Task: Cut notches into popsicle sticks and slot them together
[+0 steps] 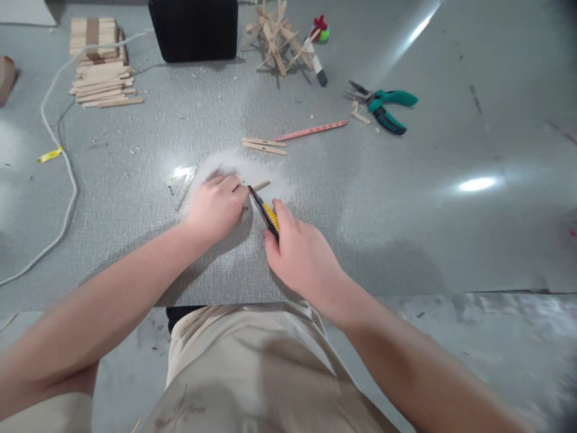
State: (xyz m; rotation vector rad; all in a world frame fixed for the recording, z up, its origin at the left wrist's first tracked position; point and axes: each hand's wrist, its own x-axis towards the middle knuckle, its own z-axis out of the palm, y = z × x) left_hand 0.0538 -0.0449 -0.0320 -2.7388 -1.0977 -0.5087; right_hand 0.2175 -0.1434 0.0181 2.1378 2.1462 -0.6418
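Observation:
My right hand point(301, 248) is closed around a utility knife point(267, 211) with a black and yellow body. Its tip meets a wooden craft stick point(262, 185) lying on a whitish patch of the table. With curled fingers, my left hand point(219, 203) presses the stick's other end down, hiding that part. A small clear set square point(181, 185) lies just left of my left hand. Beyond both hands are two more craft sticks point(264, 146), side by side, with a pink pencil point(311, 130) touching or close to their right ends.
Green-handled pliers point(383, 107) lie at the right beside wood scraps. At the back stand a black box-like object point(195, 30) and a structure of craft sticks point(276, 37), near a glue-like tube point(317, 63). Stacked sticks point(104, 83) and a white cable point(67, 162) occupy the left.

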